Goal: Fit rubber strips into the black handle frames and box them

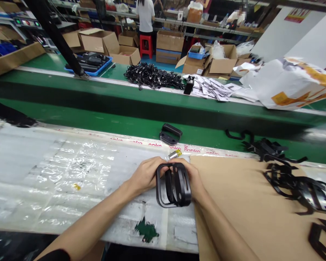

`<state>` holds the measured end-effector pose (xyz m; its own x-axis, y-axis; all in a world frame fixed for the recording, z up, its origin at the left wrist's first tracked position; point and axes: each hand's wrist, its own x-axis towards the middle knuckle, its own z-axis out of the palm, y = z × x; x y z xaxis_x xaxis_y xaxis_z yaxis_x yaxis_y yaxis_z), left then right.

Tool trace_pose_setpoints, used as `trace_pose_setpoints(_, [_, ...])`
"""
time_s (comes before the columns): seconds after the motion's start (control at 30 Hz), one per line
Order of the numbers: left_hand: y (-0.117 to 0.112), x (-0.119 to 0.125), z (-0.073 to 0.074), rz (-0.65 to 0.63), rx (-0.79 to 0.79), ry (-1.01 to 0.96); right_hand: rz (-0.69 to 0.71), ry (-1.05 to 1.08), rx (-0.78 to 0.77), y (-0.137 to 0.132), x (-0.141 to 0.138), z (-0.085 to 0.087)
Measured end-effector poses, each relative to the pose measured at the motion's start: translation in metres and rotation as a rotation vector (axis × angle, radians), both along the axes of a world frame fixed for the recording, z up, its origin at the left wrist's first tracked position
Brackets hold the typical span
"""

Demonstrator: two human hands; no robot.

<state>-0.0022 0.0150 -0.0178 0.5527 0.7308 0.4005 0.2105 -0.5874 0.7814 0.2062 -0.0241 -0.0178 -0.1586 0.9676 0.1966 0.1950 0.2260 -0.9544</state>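
Lower centre of the frame: your left hand (144, 177) and right hand (193, 178) press in from either side on the stack of black plastic rounded-rectangle frames (174, 185), fingers curled and clamped on its edges. The stack stands on edge over the seam where the crinkled clear plastic sheeting (57, 170) meets the flat brown cardboard sheet (233, 195). That's two hands and one stack, with at least two frames in it, perhaps three; I can't tell exactly.

You're holding it by side pressure alone. If one hand eases, I'd expect the frames to fan apart and skid on that slick plastic.

Just beyond your fingertips lies one small silver cylinder with a yellow end (174, 154) — a nudge could roll it onto the green conveyor belt (97, 121).

At the right edge is a heap of loose black frame parts (301, 186), too blurred and tangled to count; a sweeping forearm could drag some off.

On the belt, centre, there's one lone black frame piece (170, 134).

Farther up — one heap of black cords (152, 76), a spread of white paper leaflets (210, 87) and one blue plastic tray (104, 69).

At the top there's one red stool (146, 45) and one person in a white top (146, 14).
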Motion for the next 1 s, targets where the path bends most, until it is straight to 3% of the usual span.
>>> trace_pose_setpoints(0.13, [0.000, 0.001, 0.000, 0.018, 0.043, 0.009, -0.015, 0.012, 0.065, -0.002, -0.001, 0.001])
trace_pose_setpoints(0.4, [0.002, -0.001, 0.001, 0.015, 0.104, 0.041, -0.006, -0.049, -0.021, -0.008, 0.000, 0.002])
trace_pose_setpoints(0.57, [0.002, 0.000, -0.002, 0.029, 0.038, 0.006, -0.049, -0.047, 0.113, -0.006, -0.003, 0.000])
trace_pose_setpoints(0.67, [0.005, 0.002, -0.005, 0.015, -0.115, -0.052, -0.105, -0.034, 0.220, -0.002, -0.002, -0.003])
trace_pose_setpoints(0.8, [0.009, 0.003, -0.004, 0.027, -0.580, -0.231, -0.183, -0.059, 0.293, 0.002, 0.001, -0.007])
trace_pose_setpoints(0.87, [0.009, 0.004, 0.001, -0.029, -0.766, -0.319, -0.168, -0.102, 0.294, 0.003, 0.001, -0.009])
trace_pose_setpoints(1.0, [0.007, 0.003, 0.010, -0.087, -0.819, -0.268, -0.087, -0.153, 0.274, 0.003, 0.001, -0.009])
